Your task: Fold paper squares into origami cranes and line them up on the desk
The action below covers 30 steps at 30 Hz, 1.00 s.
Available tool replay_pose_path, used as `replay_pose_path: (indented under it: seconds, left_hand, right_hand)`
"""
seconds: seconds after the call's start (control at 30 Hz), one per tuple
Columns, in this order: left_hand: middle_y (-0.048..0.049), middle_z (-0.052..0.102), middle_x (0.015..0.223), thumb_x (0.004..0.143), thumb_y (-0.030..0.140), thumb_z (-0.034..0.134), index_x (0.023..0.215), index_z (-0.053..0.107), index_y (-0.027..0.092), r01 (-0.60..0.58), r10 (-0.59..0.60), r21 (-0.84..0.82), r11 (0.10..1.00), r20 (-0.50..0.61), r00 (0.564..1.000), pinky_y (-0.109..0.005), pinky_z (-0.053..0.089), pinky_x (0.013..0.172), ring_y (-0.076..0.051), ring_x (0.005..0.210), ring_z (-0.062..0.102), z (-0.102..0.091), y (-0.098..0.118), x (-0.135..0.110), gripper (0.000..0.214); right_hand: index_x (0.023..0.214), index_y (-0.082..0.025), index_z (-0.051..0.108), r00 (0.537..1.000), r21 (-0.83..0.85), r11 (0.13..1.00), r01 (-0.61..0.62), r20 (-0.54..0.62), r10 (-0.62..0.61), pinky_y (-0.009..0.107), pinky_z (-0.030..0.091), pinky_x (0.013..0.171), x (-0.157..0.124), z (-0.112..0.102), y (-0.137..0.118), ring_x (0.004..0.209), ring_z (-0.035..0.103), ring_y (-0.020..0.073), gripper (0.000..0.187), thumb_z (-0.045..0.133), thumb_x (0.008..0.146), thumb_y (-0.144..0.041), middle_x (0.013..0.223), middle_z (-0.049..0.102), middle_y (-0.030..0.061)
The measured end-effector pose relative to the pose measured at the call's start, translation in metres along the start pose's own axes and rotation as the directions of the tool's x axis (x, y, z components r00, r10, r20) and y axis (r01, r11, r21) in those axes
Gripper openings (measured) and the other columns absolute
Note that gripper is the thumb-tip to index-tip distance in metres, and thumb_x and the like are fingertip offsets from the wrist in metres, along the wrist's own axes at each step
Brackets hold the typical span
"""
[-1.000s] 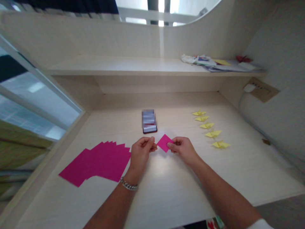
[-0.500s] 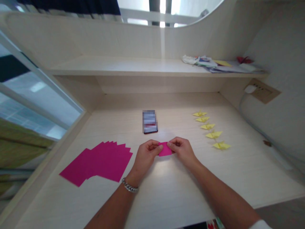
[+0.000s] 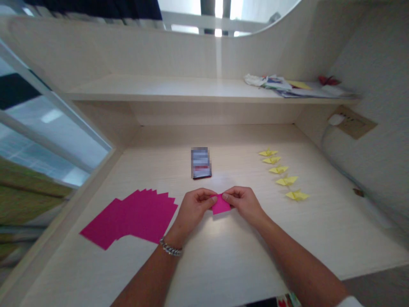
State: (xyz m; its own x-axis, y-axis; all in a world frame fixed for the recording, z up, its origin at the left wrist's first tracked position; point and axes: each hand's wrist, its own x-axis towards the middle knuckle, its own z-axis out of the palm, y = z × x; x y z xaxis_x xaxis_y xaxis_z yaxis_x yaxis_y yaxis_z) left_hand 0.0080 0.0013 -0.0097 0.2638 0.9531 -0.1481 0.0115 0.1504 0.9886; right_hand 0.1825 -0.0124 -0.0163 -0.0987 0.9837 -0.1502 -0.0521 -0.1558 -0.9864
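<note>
- Pink paper, one small square (image 3: 221, 206), sits between the two hands, over the middle of the desk (image 3: 223, 264); whether it touches the wood I cannot tell.
- Left hand (image 3: 196, 208): thumb and fingers pinch the square's upper left corner.
- Right hand (image 3: 243, 200): thumb and fingers pinch its upper right corner; the near edge is free of fingers.
- Open desk runs from the right hand to the cranes (image 3: 278, 170), and from the square toward the front edge.
- Tighter on the left: the sheets' (image 3: 137, 215) right edge is just beside the left forearm.
- Cranes: five, yellow, in a slanting row, standing apart.
- Sheets: one overlapping pink fan, number uncertain.
- Phone (image 3: 201, 163): one, just beyond the hands.
- Bracelet (image 3: 171, 248): one, on the left wrist.
</note>
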Motion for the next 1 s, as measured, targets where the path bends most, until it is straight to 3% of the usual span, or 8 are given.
replay_pose_path:
  seconds: [0.13, 0.3, 0.43, 0.6, 0.73, 1.0]
  left_hand:
    - [-0.0050, 0.070, 0.069, 0.069, 0.023, 0.070, 0.078, 0.069, 0.014, 0.012, -0.012, 0.002, 1.000, 0.020, 1.000, -0.024, 0.048, 0.059, -0.013, 0.061, 0.061, -0.002, 0.002, -0.001, 0.013]
    - [-0.0052, 0.070, 0.069, 0.068, 0.021, 0.070, 0.080, 0.069, 0.014, 0.050, -0.050, 0.008, 0.999, 0.093, 0.994, -0.024, 0.049, 0.058, -0.014, 0.060, 0.062, -0.005, 0.004, -0.001, 0.013]
    - [-0.0046, 0.069, 0.068, 0.069, 0.020, 0.069, 0.079, 0.069, 0.015, 0.037, -0.038, 0.018, 0.999, 0.074, 0.997, -0.023, 0.048, 0.058, -0.013, 0.060, 0.061, -0.006, 0.003, -0.001, 0.011]
    - [-0.0030, 0.068, 0.064, 0.069, 0.020, 0.069, 0.076, 0.069, 0.016, 0.027, -0.028, 0.010, 1.000, 0.104, 0.994, -0.023, 0.048, 0.055, -0.012, 0.057, 0.059, -0.007, 0.008, -0.001, 0.009]
    - [-0.0020, 0.066, 0.060, 0.067, 0.019, 0.069, 0.073, 0.070, 0.016, 0.017, -0.017, 0.005, 1.000, 0.073, 0.997, -0.023, 0.048, 0.054, -0.012, 0.054, 0.058, -0.007, 0.013, -0.002, 0.007]
    - [-0.0027, 0.067, 0.061, 0.066, 0.020, 0.069, 0.071, 0.070, 0.017, 0.003, -0.004, 0.015, 1.000, 0.064, 0.998, -0.024, 0.049, 0.054, -0.013, 0.055, 0.059, -0.008, 0.016, -0.003, 0.007]
  right_hand:
    - [0.080, -0.014, 0.072, 0.998, 0.071, 0.996, -0.060, 0.041, 0.057, 0.027, 0.044, 0.056, 0.000, 0.000, 0.001, 0.054, 0.057, 0.0122, 0.027, 0.074, 0.063, -0.034, 0.065, 0.068, 0.0038]
    - [0.080, -0.014, 0.074, 0.998, 0.039, 0.998, -0.040, 0.040, 0.039, 0.026, 0.044, 0.055, -0.002, 0.000, -0.002, 0.054, 0.057, 0.0117, 0.026, 0.075, 0.061, -0.033, 0.067, 0.070, 0.0046]
    - [0.081, -0.016, 0.074, 0.995, 0.081, 0.994, -0.066, 0.079, 0.060, 0.025, 0.044, 0.054, -0.003, 0.001, -0.003, 0.053, 0.056, 0.0113, 0.026, 0.076, 0.060, -0.030, 0.066, 0.069, 0.0035]
    - [0.079, -0.017, 0.075, 1.000, 0.061, 0.998, -0.025, 0.016, 0.024, 0.028, 0.047, 0.057, -0.005, 0.003, -0.006, 0.057, 0.058, 0.0127, 0.024, 0.076, 0.058, -0.028, 0.070, 0.071, 0.0044]
    - [0.083, -0.017, 0.075, 0.998, 0.091, 0.995, -0.028, 0.054, 0.023, 0.029, 0.048, 0.062, -0.006, 0.003, -0.005, 0.060, 0.060, 0.0130, 0.025, 0.074, 0.060, -0.027, 0.074, 0.072, 0.0047]
    - [0.082, -0.020, 0.075, 1.000, 0.064, 0.998, 0.007, 0.016, -0.008, 0.032, 0.049, 0.066, -0.007, 0.003, -0.004, 0.062, 0.061, 0.0145, 0.023, 0.075, 0.060, -0.025, 0.075, 0.073, 0.0051]
